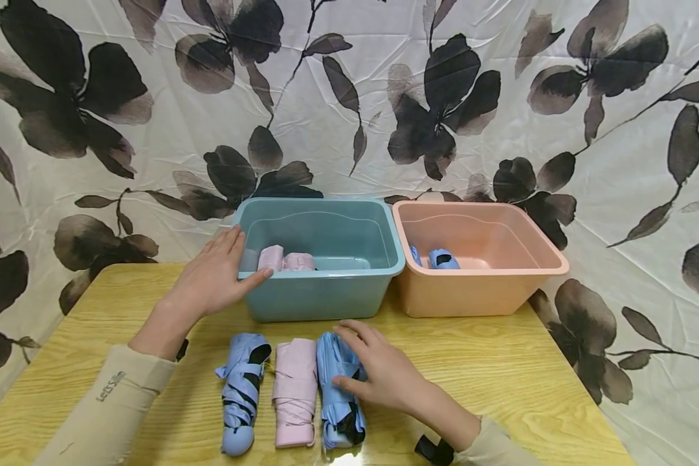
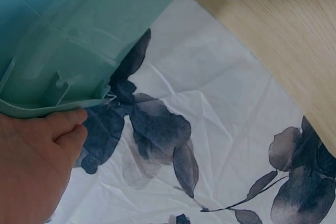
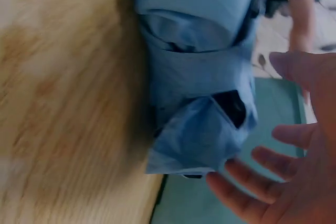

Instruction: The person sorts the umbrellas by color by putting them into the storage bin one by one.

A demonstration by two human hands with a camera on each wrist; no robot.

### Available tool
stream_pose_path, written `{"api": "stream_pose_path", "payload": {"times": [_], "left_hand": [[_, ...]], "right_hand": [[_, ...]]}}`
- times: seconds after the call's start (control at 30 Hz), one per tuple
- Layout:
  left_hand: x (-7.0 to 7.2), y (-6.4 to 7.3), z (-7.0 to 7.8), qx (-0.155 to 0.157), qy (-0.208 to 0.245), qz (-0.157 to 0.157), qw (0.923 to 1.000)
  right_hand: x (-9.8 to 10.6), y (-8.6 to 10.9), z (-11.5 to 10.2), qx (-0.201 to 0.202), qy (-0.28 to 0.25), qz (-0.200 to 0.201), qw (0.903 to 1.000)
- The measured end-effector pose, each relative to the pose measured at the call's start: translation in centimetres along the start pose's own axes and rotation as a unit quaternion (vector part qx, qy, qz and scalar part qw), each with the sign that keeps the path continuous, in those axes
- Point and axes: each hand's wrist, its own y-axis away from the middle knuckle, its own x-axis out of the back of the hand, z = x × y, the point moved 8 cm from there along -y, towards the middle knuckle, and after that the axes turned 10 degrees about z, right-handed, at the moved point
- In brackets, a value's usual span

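Observation:
Three folded compact umbrellas lie side by side on the table: a periwinkle-blue umbrella (image 1: 240,404) with black showing between its folds, a pink umbrella (image 1: 294,395), and a brighter blue umbrella (image 1: 339,414). My right hand (image 1: 384,372) hovers at the right side of the brighter blue umbrella, fingers spread; in the right wrist view the fingertips come close to that umbrella (image 3: 199,77), and contact is unclear. Up at the teal bin (image 1: 320,298), my left hand (image 1: 212,275) rests on its left rim with straight fingers, thumb toward the front edge.
Inside the teal bin lie two pink rolled bundles (image 1: 298,261). Beside it stands a peach bin (image 1: 472,294) containing blue bundles (image 1: 444,259). Both bins are at the back of the wooden table (image 1: 477,375), against a floral cloth (image 1: 349,97).

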Motion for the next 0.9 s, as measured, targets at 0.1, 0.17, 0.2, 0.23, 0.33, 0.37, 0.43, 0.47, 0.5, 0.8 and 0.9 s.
{"api": "stream_pose_path", "payload": {"times": [0.1,0.17,0.2,0.23,0.33,0.37,0.43,0.47,0.5,0.8,0.9], "left_hand": [[0.0,0.0,-0.1,0.000,-0.001,0.001,1.0000],[-0.1,0.0,-0.1,0.000,-0.001,0.001,1.0000],[-0.1,0.0,-0.1,0.000,-0.001,0.001,1.0000],[-0.1,0.0,-0.1,0.001,-0.001,0.000,1.0000],[-0.1,0.0,-0.1,0.000,-0.002,0.000,1.0000],[-0.1,0.0,-0.1,0.000,-0.002,0.001,1.0000],[-0.1,0.1,0.0,-0.001,-0.003,0.001,1.0000],[-0.1,0.1,0.0,-0.002,-0.003,0.001,1.0000],[-0.1,0.1,0.0,-0.003,-0.003,0.000,1.0000],[-0.1,0.1,0.0,-0.004,0.001,0.003,1.0000],[-0.1,0.1,0.0,-0.005,0.001,0.004,1.0000]], "right_hand": [[-1.1,0.1,0.0,-0.013,0.035,-0.037,0.9986],[-1.6,0.1,0.1,-0.029,0.038,-0.056,0.9973],[-1.8,0.0,0.1,-0.036,0.039,-0.061,0.9967],[-1.9,0.0,0.1,-0.042,0.040,-0.063,0.9963],[-2.2,-0.2,0.0,-0.053,0.045,-0.068,0.9953],[-2.3,-0.3,-0.1,-0.054,0.046,-0.069,0.9951],[-2.6,-0.4,-0.3,-0.055,0.048,-0.074,0.9945],[-2.7,-0.4,-0.3,-0.057,0.047,-0.078,0.9942],[-2.9,-0.5,-0.4,-0.061,0.045,-0.081,0.9938],[-4.1,-0.9,0.3,-0.114,-0.045,-0.102,0.9872],[-4.3,-1.0,0.7,-0.128,-0.101,-0.094,0.9822]]}}
